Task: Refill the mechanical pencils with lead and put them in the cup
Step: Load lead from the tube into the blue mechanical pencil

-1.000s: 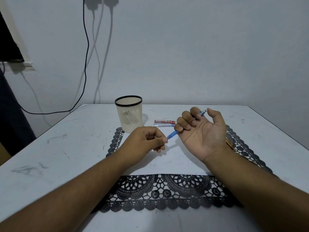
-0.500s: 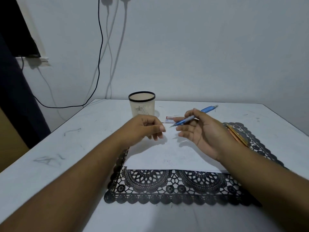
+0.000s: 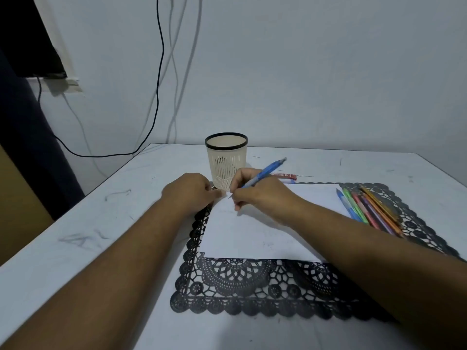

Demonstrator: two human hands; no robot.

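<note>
My right hand (image 3: 262, 198) grips a blue mechanical pencil (image 3: 267, 173) in a writing hold, its tip down at the top left corner of a white sheet of paper (image 3: 252, 236). My left hand (image 3: 189, 195) rests beside it on the sheet's left corner, fingers curled under; what they hold is hidden. The cream slotted cup (image 3: 226, 161) with a black rim stands just behind both hands. A red lead case (image 3: 285, 176) lies behind the right hand. Several coloured mechanical pencils (image 3: 366, 208) lie in a row right of the paper.
A black lace placemat (image 3: 252, 286) lies under the paper on the white table (image 3: 101, 223). Cables (image 3: 158, 84) hang down the wall behind. A dark curtain (image 3: 20, 122) is at the left.
My right hand turned over and brought the blue pencil's tip down onto the paper. My left hand moved down to the paper's corner. The view has shifted, showing the row of pencils.
</note>
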